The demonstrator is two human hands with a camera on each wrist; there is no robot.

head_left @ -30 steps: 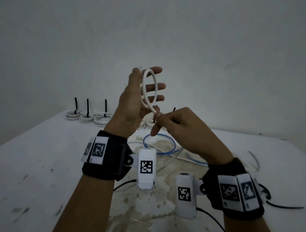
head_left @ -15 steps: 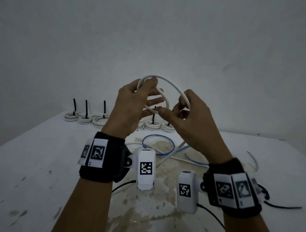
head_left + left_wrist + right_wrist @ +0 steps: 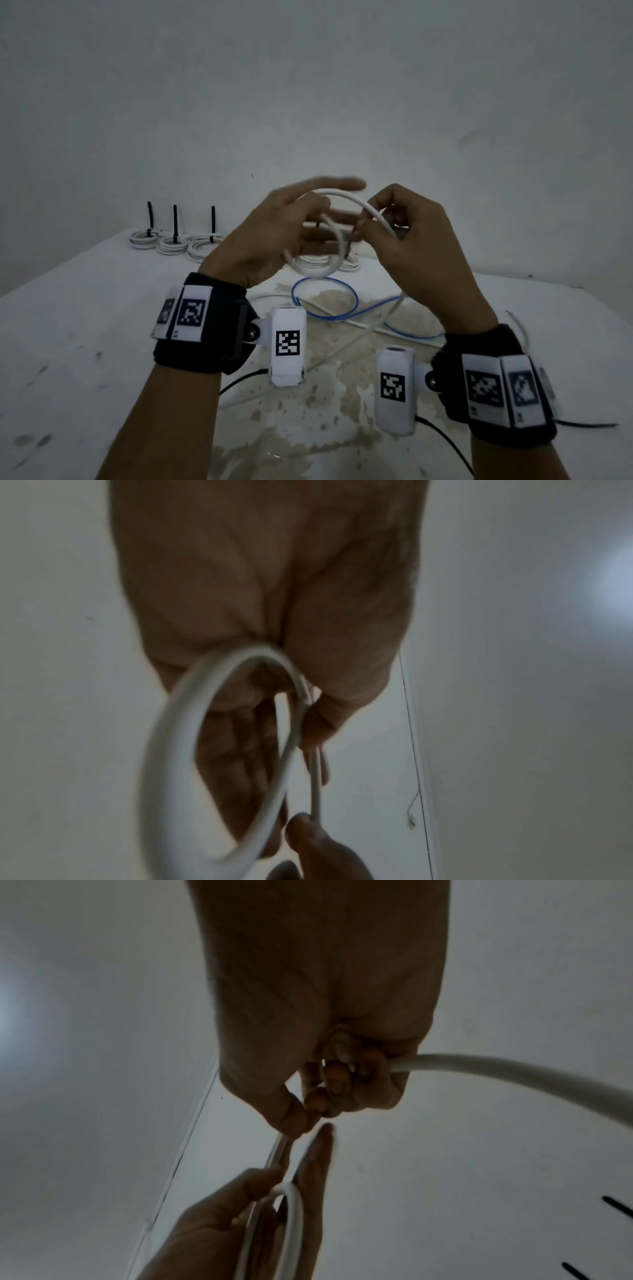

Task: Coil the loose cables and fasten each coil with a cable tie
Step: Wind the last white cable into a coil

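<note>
Two hands are up in the air over a white table (image 3: 85,342) in the head view, and both hold one white cable (image 3: 373,214). Part of it is bent into a round loop between the hands, and the rest hangs down to the table. The left hand (image 3: 274,236) has its thumb tucked over the loop while its long fingers stick out straight and look blurry. The right hand (image 3: 411,236) has its fingers curled, and it pinches the cable. Only this view shows the table: three tied white coils (image 3: 171,241) sit in a row at the far left, each with a black cable tie (image 3: 175,219) standing up. More white coils (image 3: 315,262) lie behind the hands, partly hidden, so I cannot count them. One blue cable (image 3: 325,298) and some loose white ones lie on the stained middle of the table. The left wrist view shows the palm from below, which the head view does not: the loop (image 3: 178,739) runs under the thumb (image 3: 318,721), and a right fingertip (image 3: 301,829) touches the cable near the bottom. The right wrist view shows the cable (image 3: 496,1069) coming out of the curled right fingers (image 3: 335,1080), the left hand (image 3: 240,1218) holding the loop below, and two black sticks (image 3: 616,1206) at the right edge.
</note>
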